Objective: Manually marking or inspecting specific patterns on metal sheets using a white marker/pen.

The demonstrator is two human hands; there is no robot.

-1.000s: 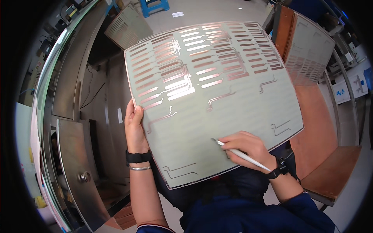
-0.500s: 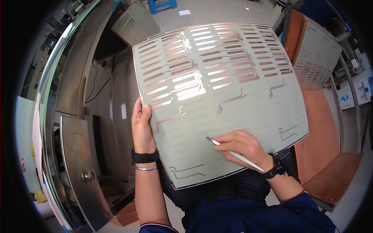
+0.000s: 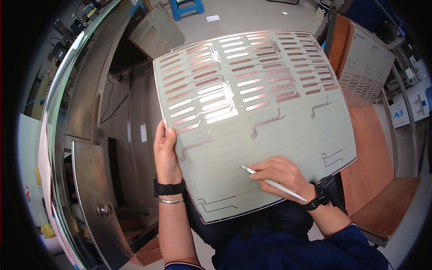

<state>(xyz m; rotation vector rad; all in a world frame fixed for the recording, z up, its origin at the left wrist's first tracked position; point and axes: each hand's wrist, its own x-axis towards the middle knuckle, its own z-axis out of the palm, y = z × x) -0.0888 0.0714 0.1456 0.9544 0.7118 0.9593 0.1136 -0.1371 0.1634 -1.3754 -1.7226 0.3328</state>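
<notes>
A large pale green circuit board panel (image 3: 288, 135) with shiny copper traces lies tilted over my lap. My left hand (image 3: 166, 143) grips its left edge, the thumb on top and the fingers around the rim. In my right hand (image 3: 282, 174) is a slim white craft knife (image 3: 281, 187), held like a pen. Its blade tip is at the bare lower middle of the panel, below the copper patterns; whether it touches the surface I cannot tell. Black bands circle both wrists, and a silver bangle sits on the left one.
A steel cabinet door (image 3: 96, 198) with a round knob stands at the left, under a glass-edged bench. Similar panels lean at the far left (image 3: 157, 31) and at the right (image 3: 366, 63), the latter on a reddish-brown board stand (image 3: 366, 148). A blue stool (image 3: 186, 8) is at the back.
The view has shifted slightly, so the panel and my hands appear a little lower. My grip on the panel and on the craft knife looks the same.
</notes>
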